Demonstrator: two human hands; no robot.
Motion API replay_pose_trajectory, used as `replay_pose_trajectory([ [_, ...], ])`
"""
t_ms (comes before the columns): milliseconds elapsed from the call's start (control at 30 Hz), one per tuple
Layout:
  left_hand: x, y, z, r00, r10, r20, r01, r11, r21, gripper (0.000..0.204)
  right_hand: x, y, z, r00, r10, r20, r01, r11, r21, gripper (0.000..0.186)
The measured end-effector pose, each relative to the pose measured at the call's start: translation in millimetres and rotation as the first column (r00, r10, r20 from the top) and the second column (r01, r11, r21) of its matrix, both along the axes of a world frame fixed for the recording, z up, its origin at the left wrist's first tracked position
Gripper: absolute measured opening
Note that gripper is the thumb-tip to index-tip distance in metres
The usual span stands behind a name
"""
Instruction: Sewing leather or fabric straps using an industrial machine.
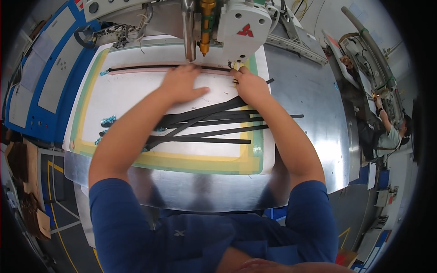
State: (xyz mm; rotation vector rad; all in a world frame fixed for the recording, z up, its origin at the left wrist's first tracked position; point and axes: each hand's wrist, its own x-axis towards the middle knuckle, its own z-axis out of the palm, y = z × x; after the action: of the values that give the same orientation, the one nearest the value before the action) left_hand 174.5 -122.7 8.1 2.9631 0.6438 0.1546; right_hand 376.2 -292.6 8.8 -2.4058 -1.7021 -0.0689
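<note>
Spreading over the long black strip [141,67], the person's left hand [181,84] is lying palm down at upper centre of the frame. Its fingertips are meeting the strip; its thumb is sticking out wide to the right, clear of it. The right hand [249,86] is curling at the strip's right end, fingers bunched narrow; can't tell if they are pinching the strip or just resting by it.

Strip is running roughly level across the upper part of the frame, along a pink band [127,72]. A crinkled blue tuft [104,73] is showing at its left end.

Loose black strips [214,108] are lying mid-frame below the hands, some crossing each other, forearms passing over part of them. More blue bits [108,120] are sitting at their left ends.

All this is resting on a white sheet [136,98] with a yellow and green tape border [218,164]; the sheet is lying on a shiny metal table [309,118].

White machine head [243,29], gold cylinder [207,27] and metal post [189,32] are hanging at top centre, just beyond the hands. Blue cabinet [41,68] is standing upper left. Another person [387,136] is working at far right, arm reaching out.
</note>
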Motion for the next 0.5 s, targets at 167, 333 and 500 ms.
replay_pose_trajectory([
  [167,-81.1,65.8,4.6,0.980,0.201,-0.001,-0.201,0.978,0.054,0.069,3.6,-2.9,4.7,1.000,-0.001,-0.018,0.000,1.000,-0.009,0.041],
  [333,-159.4,130.0,-1.9,0.954,0.300,0.023,-0.301,0.951,0.068,0.067,16.4,-11.0,8.8,0.991,-0.121,-0.058,0.117,0.991,-0.067,0.040],
  [500,-170.9,130.6,-27.2,0.958,0.232,0.169,-0.263,0.946,0.190,0.062,38.8,-26.3,21.7,0.971,-0.190,-0.146,0.164,0.972,-0.171,0.042],
])
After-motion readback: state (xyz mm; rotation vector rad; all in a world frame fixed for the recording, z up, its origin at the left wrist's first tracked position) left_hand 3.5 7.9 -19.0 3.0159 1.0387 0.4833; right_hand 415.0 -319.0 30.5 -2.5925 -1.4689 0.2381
